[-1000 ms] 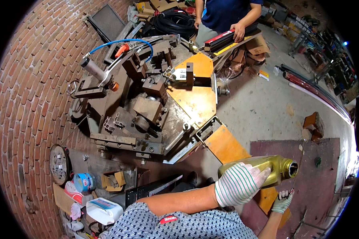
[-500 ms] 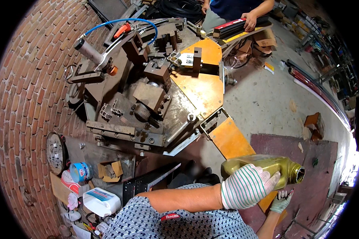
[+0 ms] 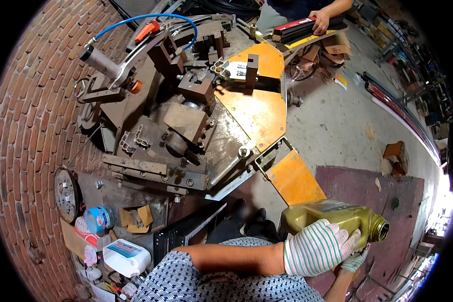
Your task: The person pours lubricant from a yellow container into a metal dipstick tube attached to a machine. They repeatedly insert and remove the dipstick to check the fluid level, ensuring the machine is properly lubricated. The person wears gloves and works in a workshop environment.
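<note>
- Jug (image 3: 337,216) of olive-gold plastic, lying on its side low at the right, mouth (image 3: 380,230) uncapped and turned toward the right, over a dark red floor mat (image 3: 387,191).
- Left hand (image 3: 317,247), in a green-striped knit glove, laid across the jug's near side and closed round its body.
- Right hand (image 3: 355,260), gloved the same, tucked under the neck end; grip mostly hidden, so cannot tell how firmly shut.
- Judged stiff-walled but smooth, likely oily and slippery near the mouth; weight hard to gauge, contents unseen.
- Best held at the flat body with one palm and under the neck with the other, much as shown.
- Open mouth, tilted sideways, judged a spill risk.
- Orange-plated metal jig (image 3: 256,105) stood well apart, up and to the left; another person's hand (image 3: 319,20) rested on a red bar (image 3: 302,27) at the far end.
</note>
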Demonstrator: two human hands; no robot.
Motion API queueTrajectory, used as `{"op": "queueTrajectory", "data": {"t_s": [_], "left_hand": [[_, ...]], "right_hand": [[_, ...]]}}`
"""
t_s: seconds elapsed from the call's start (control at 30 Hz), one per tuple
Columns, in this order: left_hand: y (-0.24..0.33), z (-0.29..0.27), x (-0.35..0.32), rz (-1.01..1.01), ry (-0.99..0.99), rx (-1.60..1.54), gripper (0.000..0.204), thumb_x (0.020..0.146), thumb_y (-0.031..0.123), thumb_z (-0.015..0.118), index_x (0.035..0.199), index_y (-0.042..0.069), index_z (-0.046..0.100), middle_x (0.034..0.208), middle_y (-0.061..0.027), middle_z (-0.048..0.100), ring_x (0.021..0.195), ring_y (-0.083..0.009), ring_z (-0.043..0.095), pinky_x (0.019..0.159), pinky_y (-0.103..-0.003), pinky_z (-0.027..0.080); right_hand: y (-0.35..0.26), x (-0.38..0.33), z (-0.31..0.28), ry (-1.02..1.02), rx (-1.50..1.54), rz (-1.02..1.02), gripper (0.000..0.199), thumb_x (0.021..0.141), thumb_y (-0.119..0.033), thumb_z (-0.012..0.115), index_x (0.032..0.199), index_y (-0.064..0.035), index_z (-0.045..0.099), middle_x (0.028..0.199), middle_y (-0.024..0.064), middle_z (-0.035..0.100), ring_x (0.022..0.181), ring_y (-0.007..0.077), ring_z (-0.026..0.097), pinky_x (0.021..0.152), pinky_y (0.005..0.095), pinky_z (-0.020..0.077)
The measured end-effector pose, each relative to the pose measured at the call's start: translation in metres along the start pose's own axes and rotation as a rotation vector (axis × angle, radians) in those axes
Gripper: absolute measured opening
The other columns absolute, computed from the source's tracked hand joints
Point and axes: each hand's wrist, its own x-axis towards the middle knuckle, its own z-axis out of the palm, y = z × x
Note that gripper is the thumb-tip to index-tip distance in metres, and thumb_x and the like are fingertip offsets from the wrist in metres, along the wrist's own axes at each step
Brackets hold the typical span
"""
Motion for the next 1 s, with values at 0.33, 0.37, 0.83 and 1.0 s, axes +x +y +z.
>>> {"op": "queueTrajectory", "data": {"t_s": [0.33, 0.37, 0.83, 1.0], "left_hand": [[0.0, 0.002, -0.001, 0.006, -0.022, -0.027, 0.042, 0.091, 0.016, 0.056, 0.125, -0.01, 0.057, 0.071, -0.0125, 0.064, 0.059, -0.0295, 0.067, 0.053, -0.041, 0.054], [0.0, 0.002, -0.001, 0.003, -0.027, -0.03, 0.042, 0.091, 0.016, 0.056, 0.125, -0.01, 0.057, 0.071, -0.0126, 0.064, 0.059, -0.0295, 0.067, 0.053, -0.041, 0.054], [0.001, 0.001, -0.001, 0.012, -0.037, -0.025, 0.043, 0.091, 0.017, 0.057, 0.124, -0.012, 0.058, 0.072, -0.0135, 0.066, 0.06, -0.0295, 0.069, 0.053, -0.041, 0.055], [0.001, 0.002, -0.001, 0.01, -0.04, -0.045, 0.043, 0.091, 0.017, 0.057, 0.124, -0.011, 0.058, 0.072, -0.0137, 0.066, 0.06, -0.0296, 0.069, 0.053, -0.041, 0.055]], "right_hand": [[-0.009, 0.017, -0.032, -0.055, -0.028, 0.016, 0.062, 0.1, -0.044, 0.052, 0.151, -0.0093, 0.048, 0.153, 0.0144, 0.051, 0.14, 0.0362, 0.048, 0.12, 0.0538, 0.0359], [-0.009, 0.016, -0.031, -0.059, -0.02, 0.024, 0.061, 0.1, -0.043, 0.051, 0.151, -0.0094, 0.048, 0.154, 0.0145, 0.05, 0.14, 0.0361, 0.048, 0.121, 0.0537, 0.0357], [-0.005, 0.014, -0.024, -0.102, -0.017, 0.043, 0.059, 0.098, -0.039, 0.054, 0.148, -0.0071, 0.051, 0.151, 0.0159, 0.053, 0.138, 0.0355, 0.051, 0.119, 0.0545, 0.0384], [-0.006, 0.012, -0.024, -0.096, -0.031, 0.009, 0.057, 0.099, -0.038, 0.054, 0.147, -0.0061, 0.052, 0.149, 0.0157, 0.055, 0.136, 0.035, 0.053, 0.118, 0.0544, 0.0406]]}}
